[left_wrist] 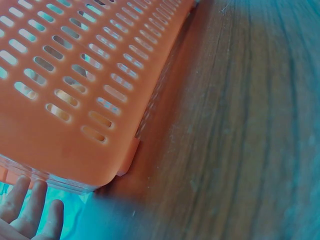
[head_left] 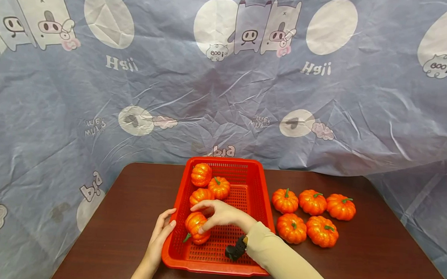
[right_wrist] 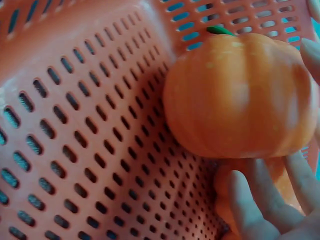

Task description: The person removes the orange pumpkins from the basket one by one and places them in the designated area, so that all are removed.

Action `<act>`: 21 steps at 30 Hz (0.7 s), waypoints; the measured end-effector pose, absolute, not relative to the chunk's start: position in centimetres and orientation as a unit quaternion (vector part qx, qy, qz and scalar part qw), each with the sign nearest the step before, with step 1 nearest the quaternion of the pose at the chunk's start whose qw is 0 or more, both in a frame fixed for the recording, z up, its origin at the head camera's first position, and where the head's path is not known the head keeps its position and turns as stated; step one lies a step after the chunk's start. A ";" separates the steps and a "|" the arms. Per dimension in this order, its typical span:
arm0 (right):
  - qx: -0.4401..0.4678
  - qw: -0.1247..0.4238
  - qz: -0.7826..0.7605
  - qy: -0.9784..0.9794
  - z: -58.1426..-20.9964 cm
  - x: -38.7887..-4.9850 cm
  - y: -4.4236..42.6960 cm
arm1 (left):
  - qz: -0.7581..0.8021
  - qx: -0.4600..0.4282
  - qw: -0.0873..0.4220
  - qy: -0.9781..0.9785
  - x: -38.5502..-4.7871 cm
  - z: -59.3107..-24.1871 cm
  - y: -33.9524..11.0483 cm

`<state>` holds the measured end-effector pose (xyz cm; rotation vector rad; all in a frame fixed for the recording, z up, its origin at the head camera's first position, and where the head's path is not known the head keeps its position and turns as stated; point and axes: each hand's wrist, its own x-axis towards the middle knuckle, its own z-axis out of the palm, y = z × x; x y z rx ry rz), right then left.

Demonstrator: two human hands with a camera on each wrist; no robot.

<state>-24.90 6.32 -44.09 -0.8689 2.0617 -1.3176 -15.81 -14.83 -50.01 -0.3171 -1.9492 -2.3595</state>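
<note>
My right hand point(head_left: 219, 214) reaches into a red plastic basket point(head_left: 266, 196) and holds a small orange pumpkin point(head_left: 193, 226) between thumb and fingers. The pumpkin is tipped, its green stem towards the near left. In the right wrist view, fingers point(right_wrist: 243, 195) lie along one side of this pumpkin point(right_wrist: 240, 95), by the slotted basket wall. Three more pumpkins point(head_left: 221, 188) sit farther back in the basket, along its left. My left hand point(head_left: 158, 237) touches the basket's left rim with fairly straight fingers; the left wrist view shows its fingertips by the basket's outer side point(left_wrist: 65, 145).
Right of the basket, several pumpkins point(head_left: 292, 228) stand in two rows on the dark wood table point(head_left: 141, 194). A black strap point(head_left: 236, 249) hangs by my right wrist. Behind the table hangs a grey printed cloth point(head_left: 210, 92).
</note>
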 end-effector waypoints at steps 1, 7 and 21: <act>-0.320 0.274 -0.486 0.766 -44.1 -24.9 6.3 | -0.766 -0.103 0.034 -0.634 -15.8 -50.0 -14.8; -0.305 0.279 -0.469 0.780 -44.3 -24.8 6.2 | -0.763 -0.104 0.037 -0.637 -15.9 -50.1 -14.9; -0.294 0.258 -0.453 0.801 -44.0 -24.7 6.6 | -0.766 -0.119 0.031 -0.631 -15.8 -50.1 -14.9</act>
